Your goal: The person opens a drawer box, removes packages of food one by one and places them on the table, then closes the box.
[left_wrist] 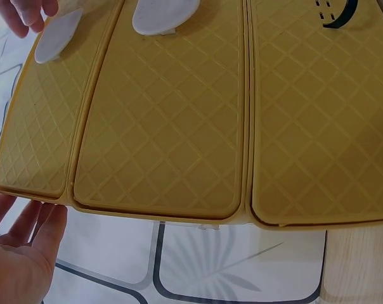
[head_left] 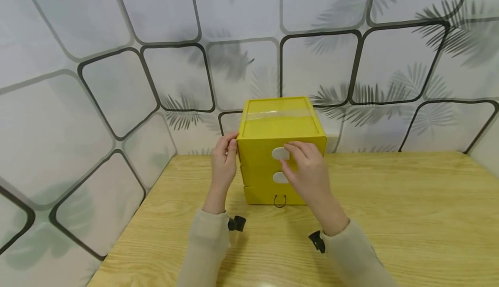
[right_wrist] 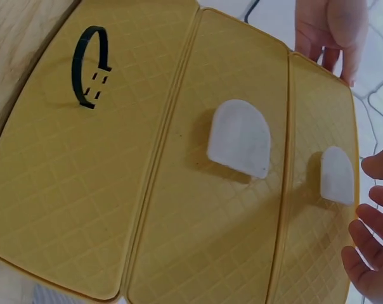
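Left hand (head_left: 224,156), fingers fairly straight, touched the left of the yellow box (head_left: 258,159); right hand (head_left: 309,170) (loose, gripping nothing) hovered by its top handle (head_left: 278,153).

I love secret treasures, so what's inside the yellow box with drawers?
The yellow box hides its inside behind three closed drawer fronts. Only outside parts show, like two white handles and a dark loop. Whether anything is in there can't be seen.

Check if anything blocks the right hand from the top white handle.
Nothing visible. In the right wrist view, only a gap separates the right hand from the top white handle; the left hand touches the side of the yellow drawer unit, off that path.
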A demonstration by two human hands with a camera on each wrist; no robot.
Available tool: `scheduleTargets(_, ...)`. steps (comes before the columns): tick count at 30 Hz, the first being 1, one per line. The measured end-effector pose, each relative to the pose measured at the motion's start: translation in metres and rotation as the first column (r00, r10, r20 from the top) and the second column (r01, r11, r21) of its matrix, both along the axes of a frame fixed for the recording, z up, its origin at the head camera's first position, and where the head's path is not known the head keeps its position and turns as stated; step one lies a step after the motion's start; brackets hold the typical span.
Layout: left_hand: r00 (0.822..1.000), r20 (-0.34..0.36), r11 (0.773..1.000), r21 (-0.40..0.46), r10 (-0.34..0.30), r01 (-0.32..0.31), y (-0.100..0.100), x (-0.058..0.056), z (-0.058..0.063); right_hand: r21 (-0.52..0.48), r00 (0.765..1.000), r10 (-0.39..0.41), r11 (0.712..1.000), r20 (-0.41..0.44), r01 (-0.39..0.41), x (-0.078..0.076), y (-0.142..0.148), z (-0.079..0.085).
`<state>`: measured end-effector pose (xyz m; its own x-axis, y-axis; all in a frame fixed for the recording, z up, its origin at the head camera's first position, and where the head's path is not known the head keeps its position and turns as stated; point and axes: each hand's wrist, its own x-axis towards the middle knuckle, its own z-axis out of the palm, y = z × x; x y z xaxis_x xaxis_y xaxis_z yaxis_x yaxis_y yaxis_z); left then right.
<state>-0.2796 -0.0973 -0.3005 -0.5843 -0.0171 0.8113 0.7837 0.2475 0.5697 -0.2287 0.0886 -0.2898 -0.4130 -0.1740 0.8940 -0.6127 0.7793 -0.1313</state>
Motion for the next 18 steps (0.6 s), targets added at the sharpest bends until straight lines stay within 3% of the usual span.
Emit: scheduleTargets(18, 1.0, -0.01, 1.0, 0.0, -0.015, 0.015, 0.0, -0.003, -0.001, 0.095, 0.998, 0.025, 0.995, -0.054, -0.02, -0.012, -0.003, -0.014)
